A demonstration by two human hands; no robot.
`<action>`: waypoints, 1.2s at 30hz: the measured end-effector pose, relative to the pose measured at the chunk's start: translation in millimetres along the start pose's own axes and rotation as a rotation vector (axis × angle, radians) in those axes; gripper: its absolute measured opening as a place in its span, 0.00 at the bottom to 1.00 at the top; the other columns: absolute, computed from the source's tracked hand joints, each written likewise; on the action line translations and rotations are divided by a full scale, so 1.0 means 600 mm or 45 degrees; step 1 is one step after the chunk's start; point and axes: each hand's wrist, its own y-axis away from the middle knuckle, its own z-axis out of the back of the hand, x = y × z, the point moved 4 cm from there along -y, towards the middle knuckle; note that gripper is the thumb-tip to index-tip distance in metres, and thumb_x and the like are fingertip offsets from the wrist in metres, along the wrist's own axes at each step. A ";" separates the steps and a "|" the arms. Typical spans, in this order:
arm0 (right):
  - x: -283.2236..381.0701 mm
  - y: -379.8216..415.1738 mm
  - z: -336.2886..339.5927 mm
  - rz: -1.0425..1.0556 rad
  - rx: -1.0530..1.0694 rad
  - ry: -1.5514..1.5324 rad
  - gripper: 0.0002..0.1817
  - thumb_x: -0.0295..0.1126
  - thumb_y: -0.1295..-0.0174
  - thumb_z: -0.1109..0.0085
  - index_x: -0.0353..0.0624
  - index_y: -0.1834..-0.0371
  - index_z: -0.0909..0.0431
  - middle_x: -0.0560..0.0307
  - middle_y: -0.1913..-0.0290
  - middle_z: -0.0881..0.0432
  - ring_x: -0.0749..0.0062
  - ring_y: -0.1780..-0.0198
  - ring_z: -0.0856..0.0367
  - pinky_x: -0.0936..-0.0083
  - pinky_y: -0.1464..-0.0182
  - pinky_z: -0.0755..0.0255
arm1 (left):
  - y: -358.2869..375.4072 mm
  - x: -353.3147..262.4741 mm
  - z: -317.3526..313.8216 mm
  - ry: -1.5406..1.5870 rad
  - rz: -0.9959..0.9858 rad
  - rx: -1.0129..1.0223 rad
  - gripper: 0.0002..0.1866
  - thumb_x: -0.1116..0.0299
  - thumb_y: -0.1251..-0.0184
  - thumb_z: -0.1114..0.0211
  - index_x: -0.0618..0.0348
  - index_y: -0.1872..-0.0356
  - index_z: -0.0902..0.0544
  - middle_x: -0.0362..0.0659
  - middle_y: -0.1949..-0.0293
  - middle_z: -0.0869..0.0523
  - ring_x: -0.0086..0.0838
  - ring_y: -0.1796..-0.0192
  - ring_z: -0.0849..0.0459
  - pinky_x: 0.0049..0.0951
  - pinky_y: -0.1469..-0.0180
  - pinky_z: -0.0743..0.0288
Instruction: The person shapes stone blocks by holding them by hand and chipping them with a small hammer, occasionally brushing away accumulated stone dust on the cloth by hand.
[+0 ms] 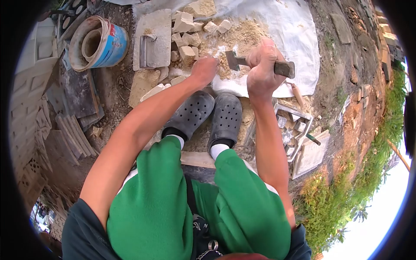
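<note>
My right hand (265, 65) is wrapped round the handle of a hammer-like tool (234, 60), whose flat metal head points left over crumbs and dust. My left hand (205, 70) is closed low beside the rubble, just left of the tool head; what its fingers hold, if anything, is hidden. Pale broken blocks (188, 53) lie in a heap beyond my left hand. Under the dust and chips spreads a white sheet (301, 43). A trowel (147, 51) rests on a pale slab (161, 26) at the left of the heap.
A blue bucket (113, 45) stands at the upper left. Grey clogs (225, 119) are on my feet below the sheet. A metal frame (307, 132) with pieces inside lies at the right, near a wooden handle (297, 95). Stacked tiles (74, 134) lie at the left.
</note>
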 end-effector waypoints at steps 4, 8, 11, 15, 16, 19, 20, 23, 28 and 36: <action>-0.057 0.012 -0.003 0.042 -0.006 0.150 0.24 0.32 0.28 0.52 0.40 0.86 0.36 0.67 0.87 0.37 0.84 0.84 0.42 0.77 0.80 0.48 | 0.017 0.004 0.013 0.204 0.013 -0.247 0.11 0.69 0.40 0.36 0.61 0.58 0.16 0.55 0.61 0.15 0.49 0.55 0.17 0.45 0.50 0.24; -0.043 -0.008 0.000 -0.087 -0.006 0.002 0.24 0.33 0.28 0.51 0.40 0.86 0.35 0.66 0.87 0.35 0.85 0.84 0.41 0.77 0.80 0.47 | 0.017 0.011 0.012 0.155 -0.058 -0.307 0.10 0.69 0.40 0.36 0.61 0.60 0.15 0.55 0.64 0.14 0.48 0.57 0.16 0.44 0.53 0.24; -0.038 0.009 0.004 0.006 0.018 -0.022 0.24 0.33 0.28 0.50 0.40 0.86 0.35 0.67 0.87 0.36 0.86 0.83 0.42 0.78 0.81 0.48 | 0.007 0.008 0.015 0.193 -0.072 -0.282 0.10 0.68 0.41 0.35 0.61 0.61 0.14 0.54 0.64 0.14 0.47 0.59 0.15 0.42 0.54 0.23; -0.067 0.009 0.003 0.011 0.029 0.069 0.23 0.31 0.28 0.52 0.40 0.86 0.35 0.67 0.88 0.36 0.85 0.84 0.42 0.77 0.81 0.50 | -0.006 0.009 0.008 0.272 0.026 -0.247 0.09 0.67 0.42 0.34 0.59 0.63 0.13 0.53 0.65 0.13 0.46 0.61 0.14 0.42 0.54 0.22; -0.048 0.002 -0.002 -0.062 0.032 0.011 0.23 0.31 0.28 0.52 0.40 0.86 0.35 0.67 0.88 0.36 0.85 0.84 0.41 0.76 0.81 0.49 | -0.001 0.013 0.001 0.255 0.002 -0.293 0.09 0.67 0.42 0.34 0.58 0.63 0.12 0.53 0.66 0.13 0.46 0.61 0.14 0.41 0.55 0.22; -0.025 0.011 0.009 0.037 0.006 0.035 0.24 0.31 0.28 0.53 0.40 0.87 0.35 0.66 0.88 0.36 0.85 0.84 0.41 0.77 0.81 0.49 | 0.000 0.018 0.005 0.264 0.004 -0.303 0.09 0.66 0.43 0.34 0.58 0.64 0.12 0.53 0.66 0.13 0.46 0.63 0.14 0.41 0.56 0.22; -0.037 0.014 0.010 0.038 0.011 0.033 0.24 0.31 0.28 0.53 0.40 0.87 0.35 0.66 0.88 0.36 0.85 0.84 0.41 0.77 0.81 0.49 | -0.001 0.017 0.007 0.291 0.024 -0.258 0.09 0.66 0.43 0.34 0.57 0.64 0.12 0.52 0.67 0.12 0.46 0.63 0.13 0.41 0.56 0.22; -0.069 0.022 0.008 -0.037 0.014 0.121 0.24 0.32 0.28 0.54 0.41 0.87 0.36 0.67 0.89 0.37 0.85 0.84 0.40 0.78 0.80 0.48 | -0.006 0.018 -0.006 0.205 0.008 -0.319 0.09 0.66 0.42 0.34 0.57 0.65 0.11 0.52 0.67 0.12 0.45 0.63 0.13 0.41 0.56 0.22; -0.033 0.014 0.011 0.012 0.075 0.001 0.23 0.30 0.27 0.56 0.42 0.86 0.39 0.64 0.85 0.37 0.82 0.82 0.42 0.76 0.78 0.46 | -0.006 0.021 -0.002 0.286 -0.008 -0.283 0.09 0.66 0.43 0.36 0.58 0.67 0.11 0.54 0.64 0.13 0.48 0.59 0.14 0.43 0.53 0.22; -0.038 0.000 0.001 -0.031 0.038 0.022 0.23 0.32 0.28 0.51 0.39 0.85 0.33 0.68 0.87 0.34 0.86 0.82 0.40 0.78 0.80 0.48 | -0.005 0.017 0.000 0.268 0.068 -0.265 0.09 0.64 0.43 0.32 0.59 0.66 0.12 0.50 0.67 0.12 0.42 0.63 0.13 0.39 0.55 0.22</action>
